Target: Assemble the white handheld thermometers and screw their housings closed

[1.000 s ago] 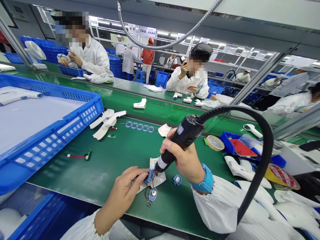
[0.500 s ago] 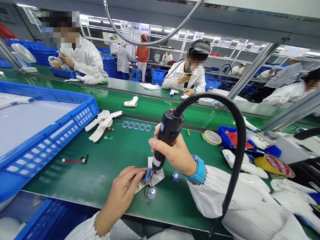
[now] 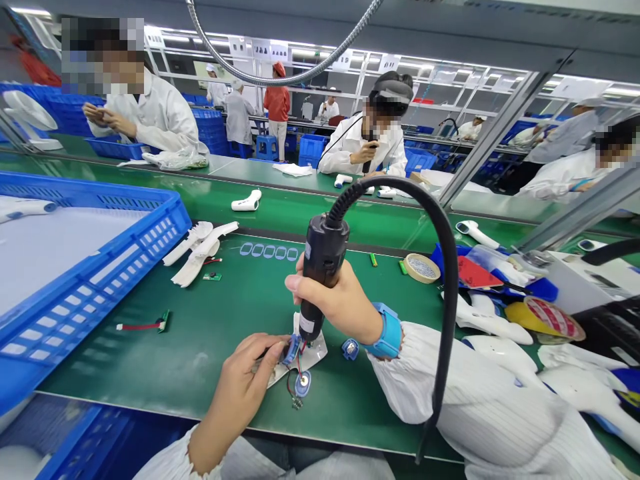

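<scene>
My right hand (image 3: 353, 303) is wrapped round a black electric screwdriver (image 3: 320, 267), held nearly upright with its lower end over a white plastic housing half (image 3: 317, 352). Its tip is hidden from me. My left hand (image 3: 245, 373) pinches the housing half on the left, fingers against a small blue plastic part (image 3: 291, 349). Red and dark wires run from there to a blue oval piece (image 3: 303, 384) with a round metal middle, lying on the green mat. To the right, below my right wrist, lies another small blue part (image 3: 350, 349).
A blue crate (image 3: 165, 223) stands at left. White shell pieces (image 3: 205, 250), a green circuit board with red wire (image 3: 163, 321) and several blue frames (image 3: 270, 251) lie on the mat. At right are a tape roll (image 3: 421, 268) and white housings (image 3: 490, 320). The screwdriver's cable (image 3: 450, 293) arches over my forearm. Co-workers sit opposite.
The view has shifted slightly, moving most things a little left in the picture. The screwdriver stands a bit more upright; both hands keep their hold.
</scene>
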The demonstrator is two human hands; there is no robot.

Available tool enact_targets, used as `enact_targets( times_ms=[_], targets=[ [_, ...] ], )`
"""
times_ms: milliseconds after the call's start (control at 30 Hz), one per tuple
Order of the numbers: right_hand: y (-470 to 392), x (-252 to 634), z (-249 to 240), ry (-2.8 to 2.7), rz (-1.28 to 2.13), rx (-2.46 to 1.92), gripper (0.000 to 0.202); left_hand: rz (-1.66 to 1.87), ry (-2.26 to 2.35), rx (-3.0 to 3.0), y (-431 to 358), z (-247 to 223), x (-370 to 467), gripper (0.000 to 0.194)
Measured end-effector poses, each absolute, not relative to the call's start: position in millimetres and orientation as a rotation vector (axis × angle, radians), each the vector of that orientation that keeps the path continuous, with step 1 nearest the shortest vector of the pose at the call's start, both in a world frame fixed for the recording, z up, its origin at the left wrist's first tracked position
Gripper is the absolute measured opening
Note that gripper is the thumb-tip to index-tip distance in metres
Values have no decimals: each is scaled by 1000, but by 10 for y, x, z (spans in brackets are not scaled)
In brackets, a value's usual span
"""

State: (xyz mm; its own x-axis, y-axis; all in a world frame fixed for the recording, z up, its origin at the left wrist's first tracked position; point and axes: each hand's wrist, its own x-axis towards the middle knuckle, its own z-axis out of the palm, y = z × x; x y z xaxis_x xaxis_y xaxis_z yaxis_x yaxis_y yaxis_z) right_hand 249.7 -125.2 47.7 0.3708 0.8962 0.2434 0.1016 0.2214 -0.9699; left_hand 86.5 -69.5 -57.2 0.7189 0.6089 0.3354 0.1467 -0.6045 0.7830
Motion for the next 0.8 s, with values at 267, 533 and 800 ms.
enact_targets(
  times_ms=[267, 533, 800],
  targets=[
    [-1226, 2435, 418, -1196, 685, -1219, 23, 780, 575, 2173, -705, -550, 886, 23],
    [-1230, 2451, 368, -1187, 678, -1224, 22, 779, 616, 2194, -711, -564, 889, 24],
    [-1364, 2456, 455, -1035, 632, -1181, 20, 808, 617, 2257, -690, -594, 902, 25]
  ],
)
